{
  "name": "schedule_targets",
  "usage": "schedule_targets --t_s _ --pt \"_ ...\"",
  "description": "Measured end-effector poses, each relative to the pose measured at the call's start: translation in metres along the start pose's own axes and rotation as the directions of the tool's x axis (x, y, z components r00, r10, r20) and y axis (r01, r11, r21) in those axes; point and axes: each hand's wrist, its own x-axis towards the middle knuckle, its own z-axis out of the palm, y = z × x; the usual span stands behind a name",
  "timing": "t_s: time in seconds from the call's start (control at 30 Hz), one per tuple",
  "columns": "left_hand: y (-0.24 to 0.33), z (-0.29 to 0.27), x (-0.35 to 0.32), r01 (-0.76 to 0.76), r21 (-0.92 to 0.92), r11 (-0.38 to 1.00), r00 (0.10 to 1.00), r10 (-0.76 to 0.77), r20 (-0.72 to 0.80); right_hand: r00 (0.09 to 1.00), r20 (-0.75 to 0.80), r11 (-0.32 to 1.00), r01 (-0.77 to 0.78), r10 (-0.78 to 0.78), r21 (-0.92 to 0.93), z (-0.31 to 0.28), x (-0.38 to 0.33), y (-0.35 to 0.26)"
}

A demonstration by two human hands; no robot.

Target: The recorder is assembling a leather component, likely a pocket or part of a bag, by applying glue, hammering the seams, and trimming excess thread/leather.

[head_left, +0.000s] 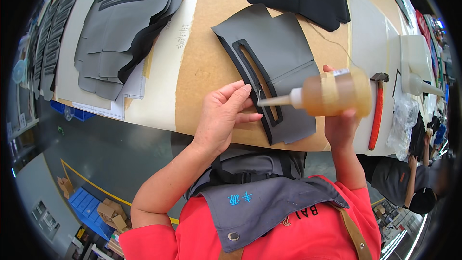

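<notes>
— Where is the grey slotted panel [274,74]?
— On the brown paper [202,67], under the left hand [224,115], whose fingers lie flat and together on its left edge.
— And the right hand [340,125]?
— Clamped round an amber glue bottle [332,94] with a pale band label, nozzle touching the panel's slot. A red-handled hammer [377,110] lies just right of the bottle.

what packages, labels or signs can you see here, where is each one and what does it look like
Glue bottle: held in the right hand over the grey cut piece; amber, white nozzle, tan tape band.
Handwritten marks: on the white paper sheet, table centre; small, dark.
Plastic bag: right table edge beside the hammer; clear, crumpled.
Cardboard boxes: floor, lower left, by blue crates; brown.
Left hand: presses the grey piece.
</notes>
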Motion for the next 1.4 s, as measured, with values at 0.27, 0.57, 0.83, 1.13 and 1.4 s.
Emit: schedule_targets --t_s 0.27,0.57,0.83,1.13,1.4 --pt "0.009 0.006 -0.001 0.02 -0.019 1.0 0.999 -0.019 0.03 0.955 0.195 -0.267 -0.132 0.223 0.954 -0.084 0.075 -0.076" --pt "0.007 -0.002 -0.002 0.013 0.103 0.995 0.999 -0.017 0.035 0.998 -0.036 0.005 0.036 0.043 0.999 -0.214 0.191 -0.095" --pt "0.007 -0.002 -0.005 0.016 0.113 0.993 0.998 -0.01 -0.059 0.876 -0.316 -0.005 0.341 0.365 0.94 -0.305 0.32 -0.02" --pt "0.012 0.0 -0.005 0.052 0.012 0.999 0.995 -0.051 -0.084 0.885 -0.105 -0.579 0.382 0.454 0.72 -0.433 0.414 0.061" --pt "0.009 0.002 -0.004 0.056 0.01 0.998 0.996 -0.055 -0.069 0.77 -0.103 -0.45 0.47 0.63 0.759 -0.4 0.392 0.038"
